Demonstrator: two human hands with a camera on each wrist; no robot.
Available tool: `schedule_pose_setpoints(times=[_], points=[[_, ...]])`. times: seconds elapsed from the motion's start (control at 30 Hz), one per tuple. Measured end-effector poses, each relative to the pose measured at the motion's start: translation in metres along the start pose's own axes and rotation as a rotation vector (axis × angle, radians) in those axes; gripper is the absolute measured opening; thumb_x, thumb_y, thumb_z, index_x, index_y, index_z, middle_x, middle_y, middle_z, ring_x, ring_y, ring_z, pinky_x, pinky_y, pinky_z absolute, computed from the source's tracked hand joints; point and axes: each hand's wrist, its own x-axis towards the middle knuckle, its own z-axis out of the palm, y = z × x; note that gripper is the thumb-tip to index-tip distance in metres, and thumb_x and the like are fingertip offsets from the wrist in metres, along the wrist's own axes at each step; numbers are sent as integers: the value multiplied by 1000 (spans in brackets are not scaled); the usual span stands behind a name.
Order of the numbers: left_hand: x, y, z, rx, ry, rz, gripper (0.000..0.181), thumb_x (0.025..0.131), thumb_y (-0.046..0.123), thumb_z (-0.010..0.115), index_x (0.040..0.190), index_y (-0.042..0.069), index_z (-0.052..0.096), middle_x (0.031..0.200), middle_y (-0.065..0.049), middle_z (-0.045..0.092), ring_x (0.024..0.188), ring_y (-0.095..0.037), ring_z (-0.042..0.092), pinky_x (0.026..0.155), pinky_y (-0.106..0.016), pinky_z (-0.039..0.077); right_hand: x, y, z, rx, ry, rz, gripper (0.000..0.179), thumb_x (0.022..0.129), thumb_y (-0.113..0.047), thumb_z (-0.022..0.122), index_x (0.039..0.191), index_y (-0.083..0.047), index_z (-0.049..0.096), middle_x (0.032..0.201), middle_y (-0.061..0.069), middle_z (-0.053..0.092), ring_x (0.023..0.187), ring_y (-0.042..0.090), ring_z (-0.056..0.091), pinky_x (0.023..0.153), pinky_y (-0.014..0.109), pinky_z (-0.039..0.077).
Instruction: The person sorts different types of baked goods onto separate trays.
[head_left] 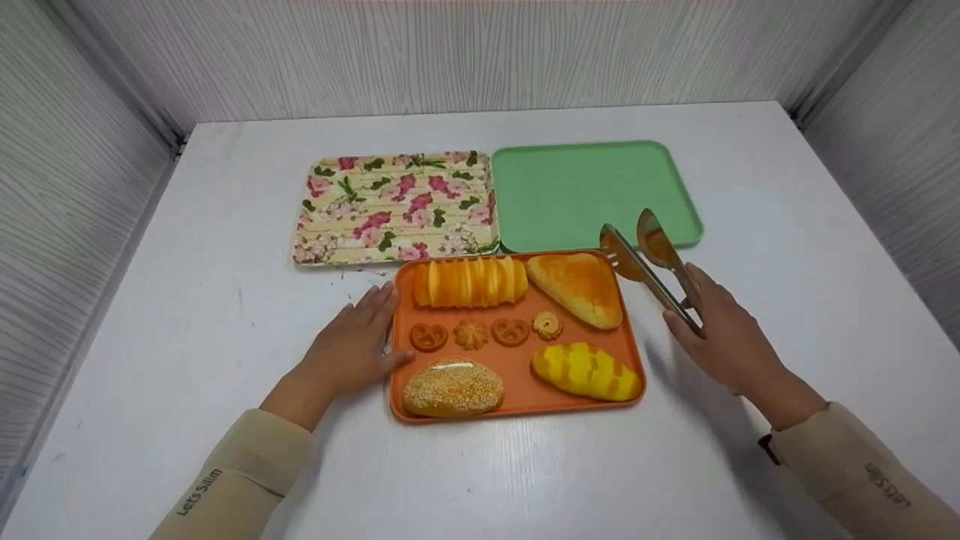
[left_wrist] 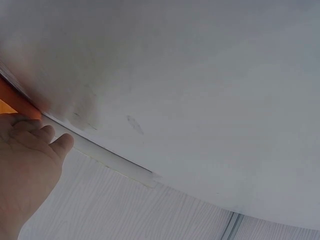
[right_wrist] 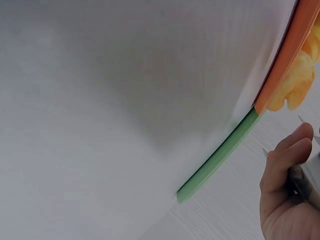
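My left hand (head_left: 346, 349) rests on the left rim of an orange tray (head_left: 517, 375), fingers fairly straight and the thumb over the edge. In the left wrist view the left hand (left_wrist: 30, 160) shows beside the tray's orange edge (left_wrist: 20, 100). Metal tongs (head_left: 660, 277), arms spread apart and nothing between their tips, are gripped by my right hand (head_left: 724, 334) just right of the tray. On the tray lie a sliced loaf (head_left: 471, 283), a triangular bread (head_left: 581, 285), a sesame bun (head_left: 454, 388), a yellow striped bread (head_left: 587, 373) and several small cookies (head_left: 471, 334).
Behind the orange tray stand a flower-patterned tray (head_left: 405, 210) on the left and a green tray (head_left: 585, 195) on the right, their edges close together. All are on a white table (head_left: 247, 315), with pale wood-grain panels (head_left: 450, 56) at the back and sides.
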Motion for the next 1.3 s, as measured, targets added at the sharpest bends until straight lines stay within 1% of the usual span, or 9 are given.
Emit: schedule_pose_setpoints(times=[0.17, 0.3, 0.43, 0.57, 0.63, 0.77, 0.9, 1.03, 1.3], points=[[1, 0, 0, 6, -4, 0, 89, 93, 58, 47, 152, 4, 10, 159, -10, 5, 144, -29, 5, 113, -51, 14, 2, -4, -4, 11, -25, -4, 70, 97, -37, 54, 152, -9, 20, 113, 19, 52, 84, 30, 55, 68, 46, 47], [1, 0, 0, 1, 2, 2, 89, 93, 57, 48, 152, 3, 11, 159, -10, 5, 144, -29, 6, 112, -51, 14, 2, -7, -9, 16, -72, -2, 70, 96, -37, 56, 152, -14, 22, 113, 17, 52, 84, 29, 55, 68, 45, 46], [0, 0, 0, -1, 7, 3, 89, 93, 57, 48, 152, 3, 11, 159, -10, 6, 144, -29, 6, 112, -51, 15, 2, -9, -11, -1, -123, -23, 70, 94, -36, 59, 151, -16, 25, 111, 14, 55, 81, 26, 55, 66, 42, 46], [0, 0, -1, -1, 12, 4, 89, 92, 57, 48, 152, 2, 12, 159, -10, 7, 144, -28, 7, 112, -50, 15, 1, -9, -11, -25, -153, -63, 70, 94, -37, 59, 151, -15, 25, 109, 12, 57, 78, 23, 54, 65, 39, 46], [0, 1, -1, -4, 15, 7, 89, 92, 57, 49, 152, 2, 12, 158, -11, 7, 144, -29, 7, 112, -51, 15, 0, -10, -10, -37, -159, -78, 71, 94, -39, 58, 151, -14, 25, 110, 13, 58, 78, 22, 55, 65, 38, 47], [0, 2, -2, -8, 26, 19, 89, 92, 54, 52, 152, 1, 13, 158, -12, 10, 144, -29, 9, 112, -52, 16, 0, -11, -9, -48, -172, -90, 72, 94, -42, 58, 151, -12, 26, 113, 14, 58, 78, 21, 56, 66, 37, 47], [0, 1, 0, 1, 27, 23, 88, 93, 54, 51, 152, 1, 13, 158, -12, 9, 144, -30, 9, 112, -52, 16, -1, -13, -7, -75, -199, -96, 73, 93, -46, 58, 150, -12, 28, 114, 14, 57, 72, 18, 55, 64, 35, 47], [0, 0, 1, 8, 22, 23, 88, 93, 55, 48, 152, 1, 12, 158, -11, 8, 144, -29, 8, 112, -51, 15, -2, -15, -4, -118, -205, -106, 73, 92, -48, 56, 150, -13, 29, 110, 12, 58, 66, 16, 53, 62, 34, 47], [0, 0, 3, 1, 25, 14, 88, 93, 55, 50, 152, 1, 13, 158, -11, 8, 144, -29, 8, 112, -51, 15, -4, -16, 0, -192, -167, -144, 67, 94, -35, 61, 149, -11, 32, 100, 7, 61, 60, 12, 48, 57, 31, 44]])
